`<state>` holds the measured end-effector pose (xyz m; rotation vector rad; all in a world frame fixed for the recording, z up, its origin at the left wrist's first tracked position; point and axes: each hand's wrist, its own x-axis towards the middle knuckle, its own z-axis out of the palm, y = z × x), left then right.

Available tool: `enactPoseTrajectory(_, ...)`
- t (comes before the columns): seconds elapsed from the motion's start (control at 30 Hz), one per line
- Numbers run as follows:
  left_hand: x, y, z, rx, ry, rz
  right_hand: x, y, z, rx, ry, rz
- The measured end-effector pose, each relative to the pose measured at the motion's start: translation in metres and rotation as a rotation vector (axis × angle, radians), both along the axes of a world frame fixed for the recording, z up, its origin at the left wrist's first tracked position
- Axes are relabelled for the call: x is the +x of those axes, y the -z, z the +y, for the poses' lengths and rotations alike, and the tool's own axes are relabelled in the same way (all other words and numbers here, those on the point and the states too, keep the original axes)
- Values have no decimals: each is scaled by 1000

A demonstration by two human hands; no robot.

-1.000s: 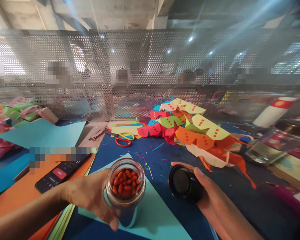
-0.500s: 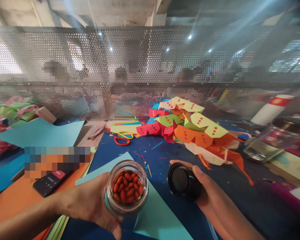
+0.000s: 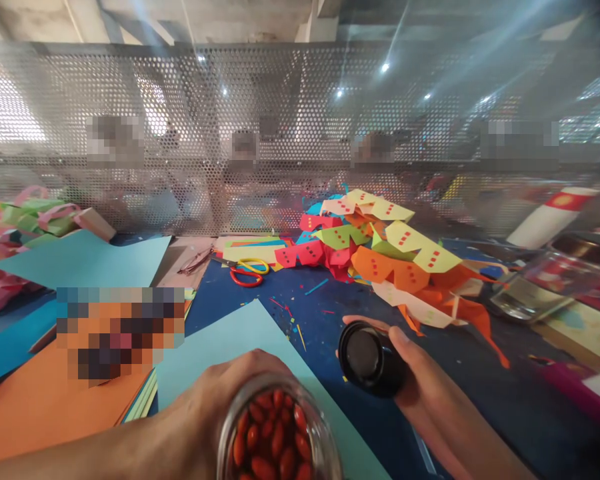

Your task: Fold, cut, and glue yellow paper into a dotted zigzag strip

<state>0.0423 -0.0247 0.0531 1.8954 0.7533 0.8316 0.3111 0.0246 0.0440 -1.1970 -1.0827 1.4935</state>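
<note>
My left hand (image 3: 230,393) is closed around a clear jar (image 3: 325,440) at the bottom middle of the view. The jar has no lid on it, and small red oval fruits (image 3: 273,433) floating in dark liquid show through its mouth. To the right, my right hand (image 3: 420,373) grips a black lid (image 3: 373,360), its hollow side turned toward the jar. Hand and lid are apart from the jar. Under the jar and left hand lies a light blue sheet of paper (image 3: 245,340) on the dark blue table (image 3: 290,300).
Scissors (image 3: 250,270) and paper scraps lie behind. Folded paper shapes (image 3: 390,253) pile up at back right, beside a lying glass jar (image 3: 540,287). Orange paper sheets (image 3: 45,413) are stacked at left. A perforated metal screen (image 3: 280,133) stands along the table's back.
My left hand has brought the jar closer to me and lower in view, with its mouth looking larger. My right hand with the lid has hardly moved.
</note>
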Motion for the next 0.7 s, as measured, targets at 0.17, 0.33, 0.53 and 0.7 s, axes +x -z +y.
enactPoseTrajectory(0.17,1,-4,0,297,33,4,2,5,4,69,-35,-3)
enactPoseTrajectory(0.33,7,-9,-3,454,-27,18,-3,-7,-1,17,-37,18)
enactPoseTrajectory(0.53,3,-23,-4,567,-79,90,-5,0,1,-5,15,67)
enactPoseTrajectory(0.7,1,-37,-4,573,-49,94,-1,17,13,6,39,127)
